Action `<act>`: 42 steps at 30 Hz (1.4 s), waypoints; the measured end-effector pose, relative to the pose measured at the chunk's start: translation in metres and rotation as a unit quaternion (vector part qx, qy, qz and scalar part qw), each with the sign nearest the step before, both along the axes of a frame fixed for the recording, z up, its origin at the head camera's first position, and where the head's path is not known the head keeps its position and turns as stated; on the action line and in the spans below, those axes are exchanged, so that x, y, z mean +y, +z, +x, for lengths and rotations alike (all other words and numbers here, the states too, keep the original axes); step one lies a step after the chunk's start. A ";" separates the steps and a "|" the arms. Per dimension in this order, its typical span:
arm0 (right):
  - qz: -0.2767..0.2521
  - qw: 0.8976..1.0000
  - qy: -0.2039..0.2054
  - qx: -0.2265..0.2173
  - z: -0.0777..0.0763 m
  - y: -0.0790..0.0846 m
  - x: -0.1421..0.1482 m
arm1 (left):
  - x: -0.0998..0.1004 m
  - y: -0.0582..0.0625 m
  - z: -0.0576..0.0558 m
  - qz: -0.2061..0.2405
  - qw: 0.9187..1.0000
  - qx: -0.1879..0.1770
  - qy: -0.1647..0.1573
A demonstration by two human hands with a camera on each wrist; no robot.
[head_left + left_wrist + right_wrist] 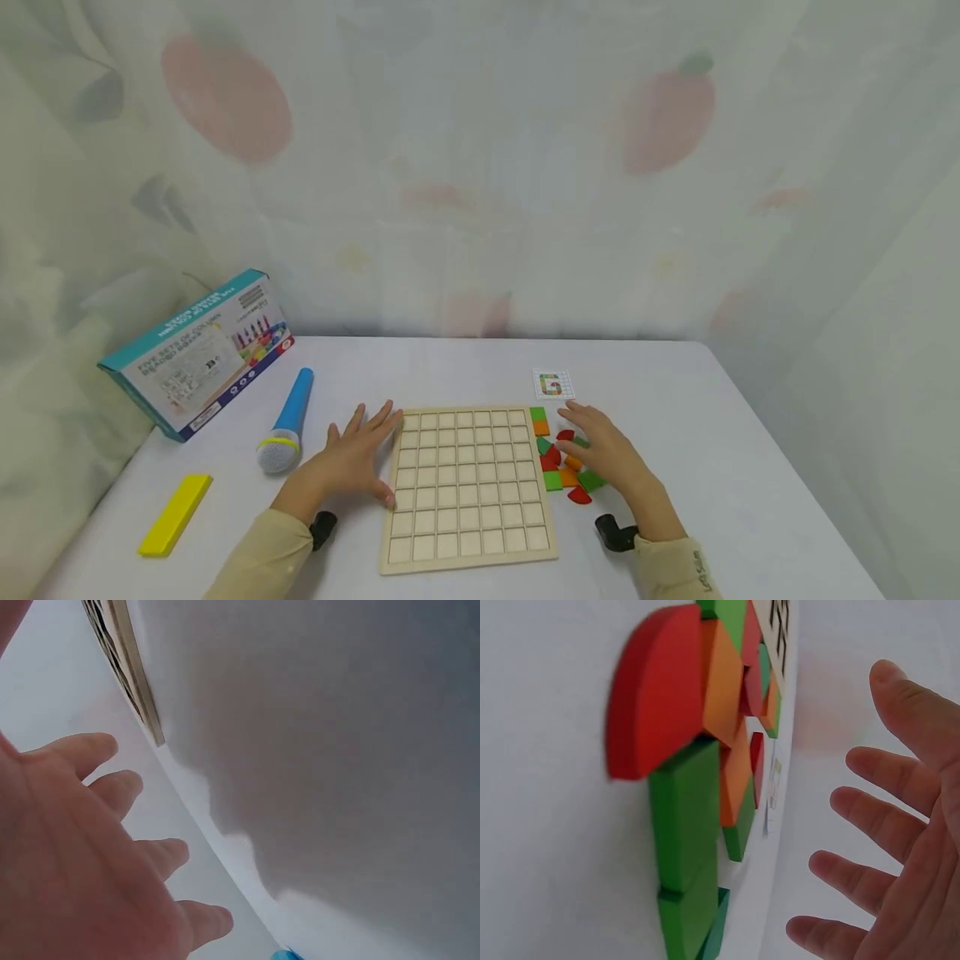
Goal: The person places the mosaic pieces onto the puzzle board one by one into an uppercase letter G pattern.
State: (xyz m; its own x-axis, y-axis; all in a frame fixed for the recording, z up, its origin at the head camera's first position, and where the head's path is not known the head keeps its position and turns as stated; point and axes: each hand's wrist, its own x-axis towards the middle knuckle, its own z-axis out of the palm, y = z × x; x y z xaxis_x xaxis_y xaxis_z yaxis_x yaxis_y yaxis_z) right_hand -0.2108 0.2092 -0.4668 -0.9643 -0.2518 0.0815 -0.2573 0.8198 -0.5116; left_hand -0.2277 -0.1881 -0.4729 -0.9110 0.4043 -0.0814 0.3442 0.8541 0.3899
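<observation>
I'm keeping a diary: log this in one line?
left hand: beside wooden grid board | right hand: near coloured blocks | holding: nothing

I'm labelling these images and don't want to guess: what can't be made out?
- Head view: the right hand partly hides the coloured pieces, so their count is uncertain.
- Head view: the box's smallest print is too blurred to read.
- Head view: the card's finest markings are too small.
- Left wrist view: the top edge cuts off the board; the bottom edge, the microphone.
</observation>
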 end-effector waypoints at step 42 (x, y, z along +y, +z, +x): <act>0.233 0.966 0.096 0.052 -0.036 0.003 -0.028 | 0.009 0.003 -0.004 -0.038 0.998 -0.052 -0.015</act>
